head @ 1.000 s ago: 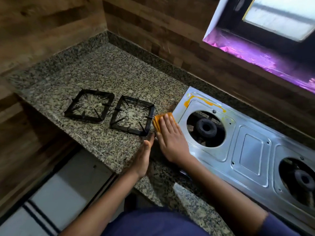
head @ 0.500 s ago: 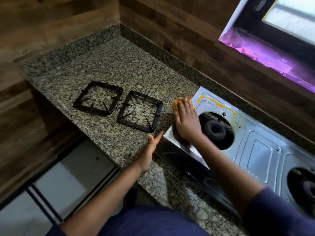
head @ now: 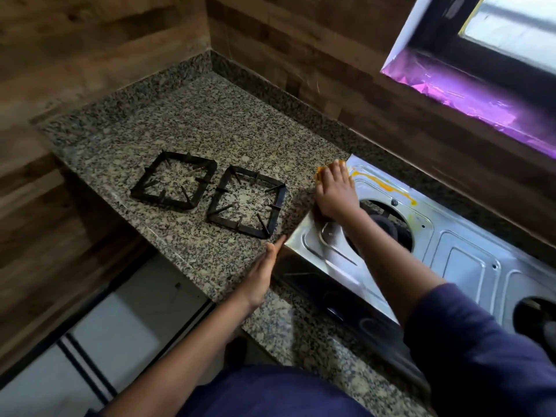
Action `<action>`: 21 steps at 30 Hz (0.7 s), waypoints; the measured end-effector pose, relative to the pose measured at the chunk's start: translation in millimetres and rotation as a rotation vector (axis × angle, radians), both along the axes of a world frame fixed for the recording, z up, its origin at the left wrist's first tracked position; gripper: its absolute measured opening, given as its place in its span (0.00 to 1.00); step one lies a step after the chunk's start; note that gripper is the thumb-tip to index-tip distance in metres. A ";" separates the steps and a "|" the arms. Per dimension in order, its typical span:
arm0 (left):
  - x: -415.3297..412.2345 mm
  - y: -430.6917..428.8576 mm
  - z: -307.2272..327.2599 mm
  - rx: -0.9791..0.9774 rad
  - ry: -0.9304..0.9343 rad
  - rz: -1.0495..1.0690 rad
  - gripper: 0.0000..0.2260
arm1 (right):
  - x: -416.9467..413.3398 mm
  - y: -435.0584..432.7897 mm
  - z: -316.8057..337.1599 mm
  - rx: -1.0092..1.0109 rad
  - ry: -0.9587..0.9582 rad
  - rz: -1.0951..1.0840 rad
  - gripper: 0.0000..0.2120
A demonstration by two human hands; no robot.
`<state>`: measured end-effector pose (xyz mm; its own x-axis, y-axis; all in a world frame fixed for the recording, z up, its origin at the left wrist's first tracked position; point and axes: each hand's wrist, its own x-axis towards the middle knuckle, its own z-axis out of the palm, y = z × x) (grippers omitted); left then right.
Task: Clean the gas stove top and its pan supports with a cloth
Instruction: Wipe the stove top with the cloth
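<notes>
A steel gas stove top [head: 460,257] lies on the granite counter at the right. A yellow-orange smear [head: 388,185] runs along its far left rim. My right hand [head: 335,194] presses flat on an orange cloth [head: 320,171] at the stove's far left corner; only the cloth's edge shows past the fingers. My left hand [head: 264,270] rests with straight fingers against the stove's near left corner. Two black square pan supports [head: 174,183] [head: 246,201] lie side by side on the counter, left of the stove. The left burner [head: 388,227] is partly hidden by my forearm.
The granite counter [head: 210,121] reaches back to a wood-panelled corner wall. Its front edge drops to a white tiled floor [head: 120,326] at the lower left. A window sill lined with purple foil [head: 469,94] sits above the stove. A second burner opening [head: 538,320] is at the far right.
My right hand has slid the cloth away from me along the stove's left edge, from the near corner to the far corner. My left hand stays by the near corner.
</notes>
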<state>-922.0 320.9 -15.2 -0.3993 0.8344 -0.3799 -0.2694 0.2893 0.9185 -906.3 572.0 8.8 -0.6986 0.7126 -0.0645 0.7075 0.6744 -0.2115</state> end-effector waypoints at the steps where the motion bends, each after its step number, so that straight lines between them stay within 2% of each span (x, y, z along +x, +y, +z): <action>1: -0.8 0.6 0.1 -0.008 0.017 0.000 0.39 | -2.1 8.2 1.1 -0.011 -0.016 0.006 0.26; 4: -6.3 5.9 0.7 -0.048 0.026 -0.001 0.31 | 4.6 -3.7 0.6 -0.018 -0.002 0.023 0.27; 8: -15.2 29.4 2.5 -0.024 0.001 0.089 0.37 | 31.2 -70.7 -2.2 -0.003 0.068 0.118 0.28; 10: -16.6 49.0 11.5 -0.009 0.045 0.168 0.33 | 39.5 -85.3 -1.9 0.007 0.089 0.201 0.28; 12: -19.0 67.1 17.8 0.020 0.111 0.251 0.25 | 36.8 -71.8 -1.6 -0.016 0.079 0.248 0.28; 14: -19.2 84.8 25.4 0.017 0.261 0.277 0.20 | 31.5 -43.3 -2.0 -0.011 0.069 0.225 0.29; 16: -19.4 101.1 26.8 0.023 0.458 0.256 0.21 | 25.5 -8.8 -2.1 -0.007 0.060 0.174 0.29; 19: -20.7 127.3 26.3 0.123 0.785 0.085 0.29 | 19.1 40.7 0.7 -0.010 0.017 0.084 0.27; 21: -26.7 144.3 21.8 0.147 1.047 -0.064 0.30 | 18.2 62.9 4.6 0.017 -0.024 0.042 0.28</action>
<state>-948.7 465.2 6.6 -0.4226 0.8754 0.2347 0.6885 0.1417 0.7113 -888.1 634.9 13.4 -0.7261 0.6841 -0.0697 0.6835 0.7068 -0.1825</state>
